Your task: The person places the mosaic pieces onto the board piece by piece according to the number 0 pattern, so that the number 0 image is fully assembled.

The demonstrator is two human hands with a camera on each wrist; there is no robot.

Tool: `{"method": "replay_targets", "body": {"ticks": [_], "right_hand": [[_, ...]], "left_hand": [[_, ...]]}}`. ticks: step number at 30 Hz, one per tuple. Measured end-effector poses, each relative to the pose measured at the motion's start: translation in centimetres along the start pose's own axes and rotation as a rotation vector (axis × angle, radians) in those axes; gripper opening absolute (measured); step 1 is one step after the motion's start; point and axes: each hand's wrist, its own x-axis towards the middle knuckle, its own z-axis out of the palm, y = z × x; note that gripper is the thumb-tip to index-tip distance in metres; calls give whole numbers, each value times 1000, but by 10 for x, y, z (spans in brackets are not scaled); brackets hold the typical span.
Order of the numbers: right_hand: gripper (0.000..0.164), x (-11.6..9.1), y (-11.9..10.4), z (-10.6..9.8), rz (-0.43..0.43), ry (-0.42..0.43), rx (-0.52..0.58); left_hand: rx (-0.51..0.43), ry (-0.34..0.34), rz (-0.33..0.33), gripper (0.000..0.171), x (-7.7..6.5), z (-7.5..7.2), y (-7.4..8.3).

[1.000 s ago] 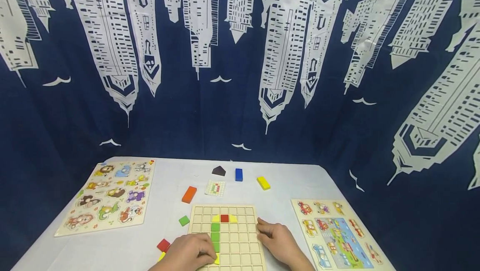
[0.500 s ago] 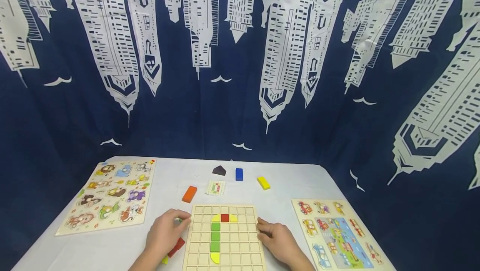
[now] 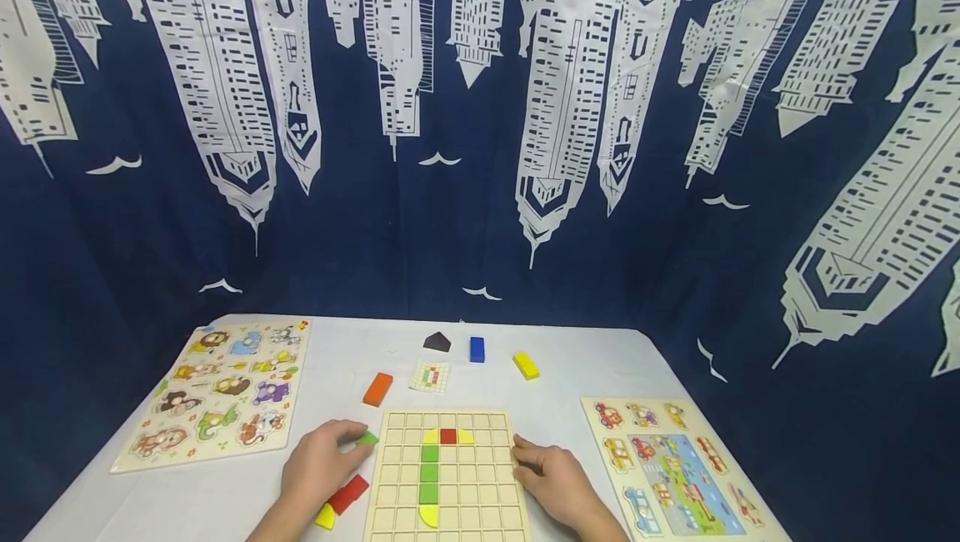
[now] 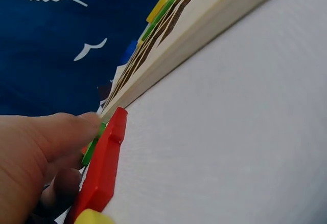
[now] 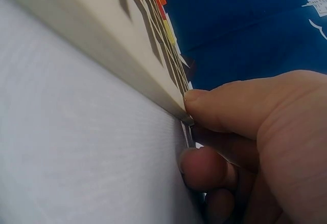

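Note:
My left hand (image 3: 322, 459) is just left of the wooden grid board (image 3: 480, 475), its thumb and fingers pinching a green square tile (image 3: 367, 438). In the left wrist view, that green tile (image 4: 93, 147) is partly hidden by my fingers, beside red tiles (image 4: 104, 162). My right hand (image 3: 558, 484) holds the board's right edge, thumb at the rim and other fingers curled below, as the right wrist view shows the board (image 5: 117, 60). On the board, green tiles (image 3: 429, 472) form a column, with a yellow rounded piece (image 3: 428, 515) below and a red tile (image 3: 448, 436) near the top.
Red tiles (image 3: 348, 494) and a yellow piece (image 3: 326, 517) lie by my left wrist. Behind the board are a small pattern card (image 3: 431, 377), an orange block (image 3: 378, 389), a blue block (image 3: 477, 349) and a yellow block (image 3: 527, 365). Picture puzzles (image 3: 225, 392) (image 3: 675, 467) flank both sides.
My left hand has left the yellow rounded piece on the board, moved left off it, and taken hold of the green tile. My right hand stays at the board's edge.

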Motion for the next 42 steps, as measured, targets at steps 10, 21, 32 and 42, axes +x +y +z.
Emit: {"method": "replay_targets", "body": {"ticks": [10, 21, 32, 42], "right_hand": [[34, 0, 1, 0, -9, 6, 7], [34, -1, 2, -1, -2, 1, 11], [34, -1, -2, -2, 6, 0, 0], [33, -1, -2, -2, 5, -1, -4]], "left_hand": [[-5, -5, 23, 28, -2, 0, 0], [-38, -4, 14, 23, -15, -5, 25], [-198, -351, 458, 13, -58, 18, 64], [-222, -427, 548, 10, -59, 29, 59]]}}
